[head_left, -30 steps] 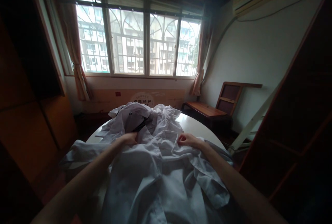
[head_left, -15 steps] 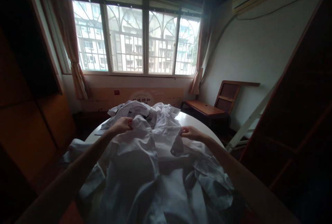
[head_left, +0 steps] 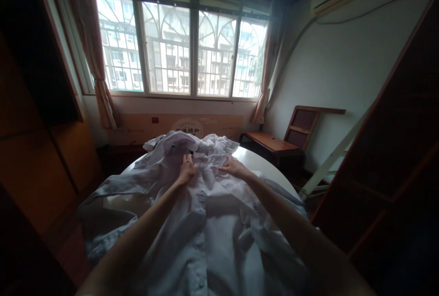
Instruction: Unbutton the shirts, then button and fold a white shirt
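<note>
Head view shows your left hand [head_left: 188,168] and right hand [head_left: 232,166] close together at the collar end of a white shirt [head_left: 212,223], which lies spread front-up over the round surface [head_left: 264,164]. Your left hand's fingers are curled and seem to pinch the cloth near the collar; your right hand rests flatter on the cloth, and you cannot tell from here whether it grips anything. A heap of more white garments [head_left: 192,143] sits just behind, touching the shirt. That is the main risk: pull on the collar and you may drag a neighbouring piece along with it. The left sleeve [head_left: 113,191] hangs over the rim, so its weight could slide the shirt sideways. Dim light hides the button line.
</note>
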`<action>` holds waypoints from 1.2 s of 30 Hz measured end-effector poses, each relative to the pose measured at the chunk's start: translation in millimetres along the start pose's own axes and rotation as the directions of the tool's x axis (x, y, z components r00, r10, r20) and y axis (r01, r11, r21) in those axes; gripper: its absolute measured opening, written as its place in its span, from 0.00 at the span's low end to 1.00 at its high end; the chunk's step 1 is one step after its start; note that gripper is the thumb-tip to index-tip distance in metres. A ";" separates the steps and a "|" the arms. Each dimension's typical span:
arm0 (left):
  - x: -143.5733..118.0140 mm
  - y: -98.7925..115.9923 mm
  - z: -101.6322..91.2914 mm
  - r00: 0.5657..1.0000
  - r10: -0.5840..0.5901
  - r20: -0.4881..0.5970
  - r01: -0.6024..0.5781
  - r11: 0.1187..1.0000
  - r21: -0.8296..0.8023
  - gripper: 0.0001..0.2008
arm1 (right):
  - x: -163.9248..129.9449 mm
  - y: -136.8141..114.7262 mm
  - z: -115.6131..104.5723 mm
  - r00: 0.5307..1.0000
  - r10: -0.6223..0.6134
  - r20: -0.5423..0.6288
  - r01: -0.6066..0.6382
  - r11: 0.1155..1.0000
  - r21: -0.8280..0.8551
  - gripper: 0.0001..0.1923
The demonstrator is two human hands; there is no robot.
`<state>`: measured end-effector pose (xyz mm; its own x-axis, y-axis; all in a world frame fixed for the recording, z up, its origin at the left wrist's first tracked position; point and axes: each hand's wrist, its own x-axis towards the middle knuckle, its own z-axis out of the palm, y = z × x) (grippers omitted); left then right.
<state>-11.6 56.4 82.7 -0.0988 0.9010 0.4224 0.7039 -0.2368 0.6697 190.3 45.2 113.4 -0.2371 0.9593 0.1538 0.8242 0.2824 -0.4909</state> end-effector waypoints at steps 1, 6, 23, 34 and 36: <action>-4.4 -4.2 8.0 1.000 -0.020 -0.007 0.020 1.000 -0.006 0.13 | -4.1 -1.2 11.0 0.999 0.005 0.040 -0.001 0.995 -0.103 0.32; -11.8 -16.0 33.3 0.982 -0.073 -0.175 0.067 0.997 -0.044 0.21 | -16.4 -3.5 42.4 0.992 0.052 0.113 0.001 0.906 -0.424 0.22; -10.1 -31.5 49.4 0.887 -0.157 -0.433 -0.022 0.925 -0.379 0.24 | 27.1 -32.0 17.5 0.780 -0.084 -0.620 0.156 0.986 0.062 0.13; -15.5 -40.6 74.2 0.905 0.106 -0.411 -0.225 0.941 -0.251 0.35 | 22.1 -7.7 99.8 0.946 0.217 -0.239 -0.259 0.953 -0.159 0.20; -17.3 -39.2 76.0 0.923 0.137 -0.359 -0.244 0.931 -0.273 0.36 | 20.0 -2.0 104.0 0.930 0.180 -0.321 -0.217 0.972 -0.085 0.15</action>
<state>15.9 77.7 2.7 -0.2472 0.6690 0.7010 0.4871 -0.5396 0.6867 130.5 64.9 28.2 0.0926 0.9395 0.3299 0.8966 0.0654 -0.4380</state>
